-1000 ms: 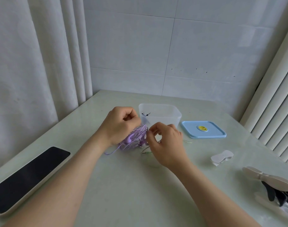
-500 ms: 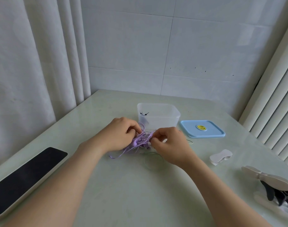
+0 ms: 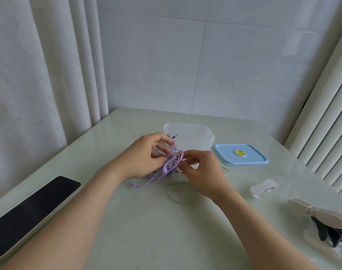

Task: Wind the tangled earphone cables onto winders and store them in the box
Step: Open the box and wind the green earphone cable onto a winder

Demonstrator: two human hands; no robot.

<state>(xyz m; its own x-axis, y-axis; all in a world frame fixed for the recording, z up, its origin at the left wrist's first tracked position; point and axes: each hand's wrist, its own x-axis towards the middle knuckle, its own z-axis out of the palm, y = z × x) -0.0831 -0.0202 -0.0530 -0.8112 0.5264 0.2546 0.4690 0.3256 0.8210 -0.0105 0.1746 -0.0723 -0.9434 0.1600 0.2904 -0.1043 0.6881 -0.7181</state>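
Note:
A tangled bundle of purple earphone cable (image 3: 171,164) sits between my two hands, just above the table. My left hand (image 3: 145,154) grips its left side with curled fingers. From the right, my right hand (image 3: 201,172) pinches the bundle's edge. Loose purple strands trail onto the table toward me. A pale green cable (image 3: 181,193) lies looped on the table under my right hand. Behind the hands stands the clear plastic box (image 3: 193,136) with something small and dark inside. A white winder (image 3: 263,188) lies to the right.
The box's blue lid (image 3: 241,154) lies flat to its right. A black-screened tablet in a white frame (image 3: 30,207) sits at the left table edge. White winders with a black cable (image 3: 325,221) lie at the right edge. Curtains hang left, slatted panels right.
Both hands lowered the purple bundle toward the table, then lifted it slightly. My left hand's fingers have loosened and spread over the bundle; my right hand still pinches its right edge.

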